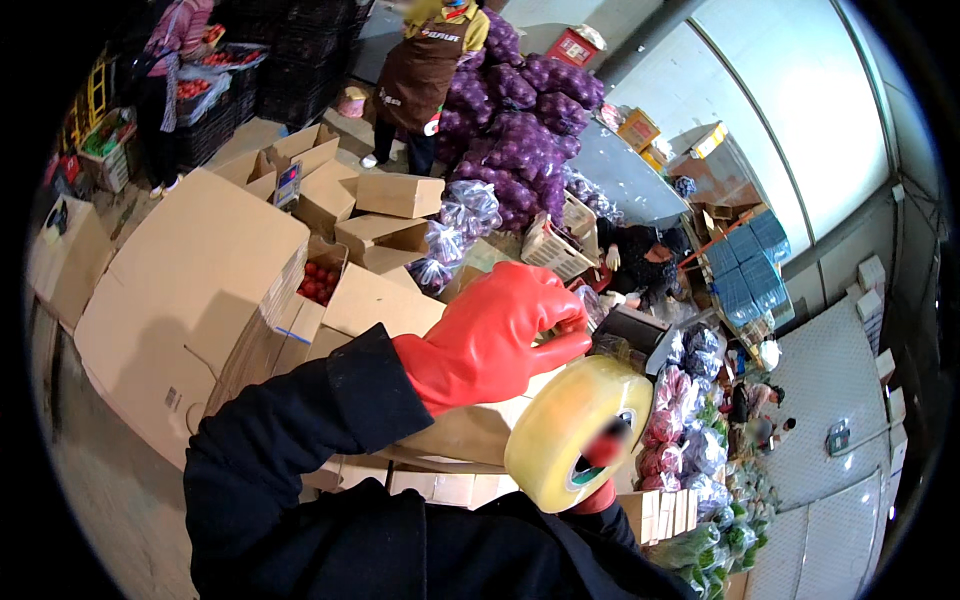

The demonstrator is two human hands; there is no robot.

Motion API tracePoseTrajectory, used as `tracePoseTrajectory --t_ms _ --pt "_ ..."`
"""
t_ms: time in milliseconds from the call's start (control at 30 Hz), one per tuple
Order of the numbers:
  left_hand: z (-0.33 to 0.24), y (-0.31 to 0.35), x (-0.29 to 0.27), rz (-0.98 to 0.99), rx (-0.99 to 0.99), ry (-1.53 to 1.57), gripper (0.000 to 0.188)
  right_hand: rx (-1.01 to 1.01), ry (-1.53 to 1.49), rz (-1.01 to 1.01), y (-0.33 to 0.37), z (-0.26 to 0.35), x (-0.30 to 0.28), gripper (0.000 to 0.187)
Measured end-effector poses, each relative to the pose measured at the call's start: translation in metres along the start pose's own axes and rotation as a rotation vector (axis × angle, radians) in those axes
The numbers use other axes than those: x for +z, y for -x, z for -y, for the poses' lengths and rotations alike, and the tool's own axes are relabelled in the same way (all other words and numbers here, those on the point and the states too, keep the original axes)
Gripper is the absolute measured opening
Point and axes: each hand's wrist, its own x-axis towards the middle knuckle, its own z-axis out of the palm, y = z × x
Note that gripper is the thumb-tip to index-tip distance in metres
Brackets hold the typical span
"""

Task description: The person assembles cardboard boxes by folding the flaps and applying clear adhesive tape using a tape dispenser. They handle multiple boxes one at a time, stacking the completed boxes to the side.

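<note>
Centrally, the left hand (pixel 495 330) curls its fingers, any hold unclear. Lower right, the right hand's fingers (pixel 597 498) clasp a packing-tape roll (pixel 548 430).

Right hand (pixel 597 499) gripping tape roll (pixel 545 440); red-gloved left hand (pixel 490 335) curled just beside; cardboard boxes (pixel 400 195) leftward, purple sacks (pixel 520 140) beyond!

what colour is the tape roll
The tape roll is translucent pale yellow, best seen in the head view.

the left glove (pixel 490 335) is bright red, the sleeve (pixel 285 440) black, the tape roll (pixel 555 425) translucent yellow. the cardboard boxes (pixel 195 270) are plain tan, the piled sacks (pixel 520 145) purple, the apron (pixel 418 80) brown with white lettering, the crate (pixel 553 250) cream.
</note>
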Motion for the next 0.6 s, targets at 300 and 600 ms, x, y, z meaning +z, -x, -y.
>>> tracePoseTrajectory --t_ms 300,600 --pt "-0.027 -0.016 0.013 0.150 0.041 -0.047 0.041 0.025 -0.127 0.026 -0.020 0.012 -0.007 0.060" --pt "-0.031 -0.020 0.011 0.398 0.070 -0.146 0.037 0.027 -0.196 0.022 0.002 0.008 -0.005 0.067"
